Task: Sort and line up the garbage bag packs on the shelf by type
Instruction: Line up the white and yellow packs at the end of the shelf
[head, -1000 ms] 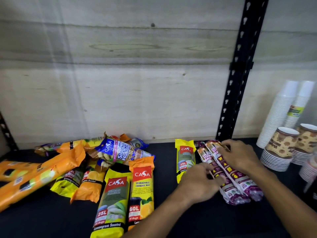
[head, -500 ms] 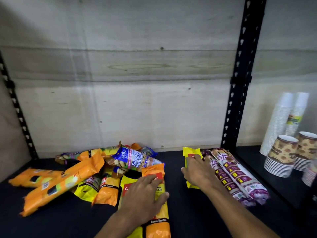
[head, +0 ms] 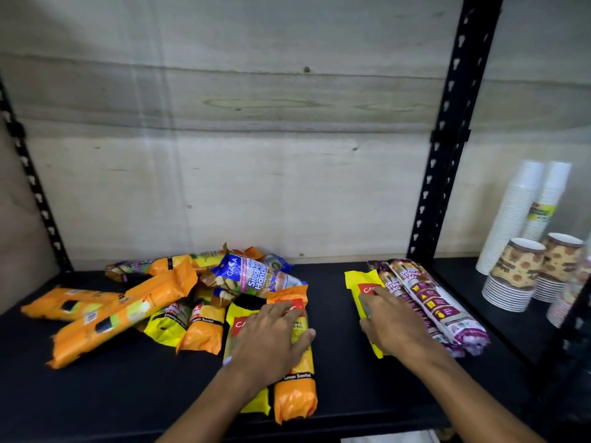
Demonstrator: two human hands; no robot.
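Note:
On the black shelf (head: 335,372) my left hand (head: 271,340) lies flat over two packs side by side, a yellow one (head: 235,327) and an orange lemon-scented one (head: 295,394). My right hand (head: 396,324) rests on a small yellow pack (head: 359,286) that lies beside two purple drawstring bag packs (head: 435,302). A jumbled pile sits at the left: a blue singlet-handle pack (head: 252,276), long orange packs (head: 118,318), smaller yellow and orange packs (head: 185,324). Neither hand visibly grips a pack; fingers are spread.
A black perforated upright (head: 447,155) stands behind the purple packs. Stacks of white paper cups (head: 518,215) and brown patterned cups (head: 518,270) fill the neighbouring bay at the right. A plywood back wall (head: 224,171) closes the shelf. Another upright (head: 32,187) stands at the left.
My left hand moved from the purple packs over to the yellow and orange pair at the centre. My right hand shifted left from the purple packs onto the small yellow pack.

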